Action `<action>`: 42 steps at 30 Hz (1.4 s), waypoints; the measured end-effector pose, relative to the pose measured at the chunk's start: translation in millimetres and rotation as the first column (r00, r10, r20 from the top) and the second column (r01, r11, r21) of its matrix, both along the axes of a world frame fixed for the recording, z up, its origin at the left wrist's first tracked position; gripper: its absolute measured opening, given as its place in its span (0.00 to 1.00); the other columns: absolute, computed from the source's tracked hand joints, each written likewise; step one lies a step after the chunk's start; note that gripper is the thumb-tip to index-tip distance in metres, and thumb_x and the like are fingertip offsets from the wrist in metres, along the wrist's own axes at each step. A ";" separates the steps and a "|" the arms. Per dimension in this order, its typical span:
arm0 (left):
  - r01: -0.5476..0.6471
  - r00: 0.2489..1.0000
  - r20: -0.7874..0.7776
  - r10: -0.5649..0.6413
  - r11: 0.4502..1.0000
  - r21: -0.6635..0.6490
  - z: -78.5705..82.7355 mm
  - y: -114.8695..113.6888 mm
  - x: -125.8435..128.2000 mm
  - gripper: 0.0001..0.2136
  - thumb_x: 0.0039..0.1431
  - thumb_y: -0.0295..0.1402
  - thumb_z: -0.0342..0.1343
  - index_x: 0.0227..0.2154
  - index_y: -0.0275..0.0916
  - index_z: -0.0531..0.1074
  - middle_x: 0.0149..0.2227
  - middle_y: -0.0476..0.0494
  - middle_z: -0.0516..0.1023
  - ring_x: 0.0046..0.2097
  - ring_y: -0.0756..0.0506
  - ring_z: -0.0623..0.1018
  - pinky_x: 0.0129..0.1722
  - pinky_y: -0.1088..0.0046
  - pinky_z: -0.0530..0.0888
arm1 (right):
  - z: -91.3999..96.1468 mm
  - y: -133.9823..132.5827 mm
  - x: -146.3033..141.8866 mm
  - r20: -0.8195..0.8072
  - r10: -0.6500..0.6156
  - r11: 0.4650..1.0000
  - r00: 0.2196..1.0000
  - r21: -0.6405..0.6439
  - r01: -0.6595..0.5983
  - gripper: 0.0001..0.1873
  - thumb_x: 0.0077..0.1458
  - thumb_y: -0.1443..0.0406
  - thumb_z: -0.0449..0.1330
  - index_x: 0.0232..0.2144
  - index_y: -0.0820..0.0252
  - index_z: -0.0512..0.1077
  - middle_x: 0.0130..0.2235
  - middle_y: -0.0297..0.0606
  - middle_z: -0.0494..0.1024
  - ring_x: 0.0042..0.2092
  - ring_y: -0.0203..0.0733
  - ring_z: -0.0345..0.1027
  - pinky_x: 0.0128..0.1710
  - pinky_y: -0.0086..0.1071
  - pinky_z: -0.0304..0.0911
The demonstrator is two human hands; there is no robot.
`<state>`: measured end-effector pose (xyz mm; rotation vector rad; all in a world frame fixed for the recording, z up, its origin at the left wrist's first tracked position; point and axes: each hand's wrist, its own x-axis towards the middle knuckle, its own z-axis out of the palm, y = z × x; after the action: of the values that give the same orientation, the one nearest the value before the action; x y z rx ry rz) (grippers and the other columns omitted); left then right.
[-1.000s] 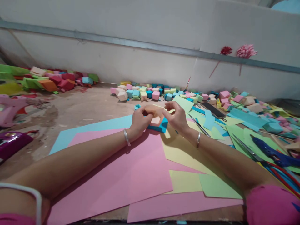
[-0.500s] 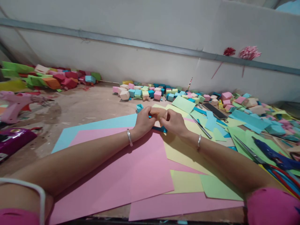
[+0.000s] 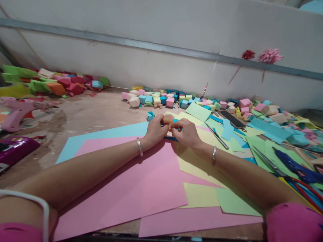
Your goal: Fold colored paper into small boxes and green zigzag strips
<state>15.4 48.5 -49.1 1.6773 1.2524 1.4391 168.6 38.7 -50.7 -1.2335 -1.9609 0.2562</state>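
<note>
Peach paper piece (image 3: 168, 119), folded, right up at the far edge of the big pink sheet (image 3: 126, 178)! Nearest end first: a second sheet (image 3: 196, 222), also pink, poking out to the right of the big pink sheet, a yellow sheet (image 3: 199, 195) and a green sheet (image 3: 237, 201) just above it. Well right of the big pink sheet, scissors (image 3: 270, 161) and a blue tool (image 3: 295, 166); well left, a purple device (image 3: 19, 149).

Now the far edge of the big pink sheet: left hand (image 3: 155, 131) closed on the peach paper piece; right hand (image 3: 187, 132), fingers drawn narrow at its right side. Pinching or only touching? Cannot tell! Blue paper (image 3: 173, 138) beneath.

Past that edge, a small folded blue piece (image 3: 150, 116); farther right, a dark phone (image 3: 230, 119); well off left, a pink glue gun (image 3: 16, 112). Deeper still, straight behind the big pink sheet, paper cubes (image 3: 151, 100) galore! Last, beyond everything, a metal rail (image 3: 141, 43) across the pale wall (image 3: 151, 16).
</note>
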 end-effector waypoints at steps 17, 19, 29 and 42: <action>0.120 0.990 -0.072 -0.119 0.993 0.011 -11.4 4.0 0.9 0.04 0.51 0.33 0.57 0.25 0.38 0.69 0.27 0.49 0.73 0.33 0.48 0.72 0.31 0.74 0.67 | 1.5 -1.5 -5.6 -0.499 -0.066 0.942 0.864 -0.317 -0.110 0.03 0.40 0.66 0.60 0.22 0.60 0.73 0.25 0.34 0.77 0.30 0.39 0.71 0.33 0.33 0.67; 0.130 0.989 -0.065 -0.129 0.991 0.008 -12.9 4.9 0.6 0.05 0.53 0.33 0.56 0.26 0.38 0.70 0.28 0.48 0.74 0.33 0.48 0.72 0.31 0.74 0.67 | 1.7 -2.1 -5.5 -0.467 -0.057 0.952 0.882 -0.291 -0.093 0.03 0.41 0.67 0.59 0.20 0.59 0.73 0.25 0.35 0.78 0.31 0.41 0.71 0.36 0.35 0.68; 0.174 0.974 -0.153 -0.168 0.984 0.028 -1.7 -4.2 3.5 0.06 0.54 0.32 0.54 0.24 0.38 0.71 0.25 0.50 0.73 0.30 0.48 0.71 0.31 0.73 0.67 | -6.1 4.7 -5.7 -0.313 -0.121 0.986 0.942 -0.145 0.079 0.01 0.40 0.69 0.59 0.20 0.59 0.71 0.35 0.39 0.74 0.39 0.43 0.70 0.39 0.37 0.68; 0.021 0.979 -0.204 -0.004 0.996 0.084 -2.4 -2.0 1.7 0.09 0.49 0.22 0.49 0.26 0.38 0.72 0.28 0.49 0.77 0.32 0.49 0.75 0.33 0.74 0.70 | -2.2 15.5 6.4 -0.475 -0.013 0.975 0.880 -0.203 -0.095 0.14 0.40 0.71 0.52 0.31 0.59 0.72 0.35 0.35 0.76 0.38 0.40 0.70 0.41 0.35 0.66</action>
<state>17.1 46.5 -51.5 1.9280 1.3010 1.3578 175.0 54.2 -52.9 -1.1328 -1.5571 0.7455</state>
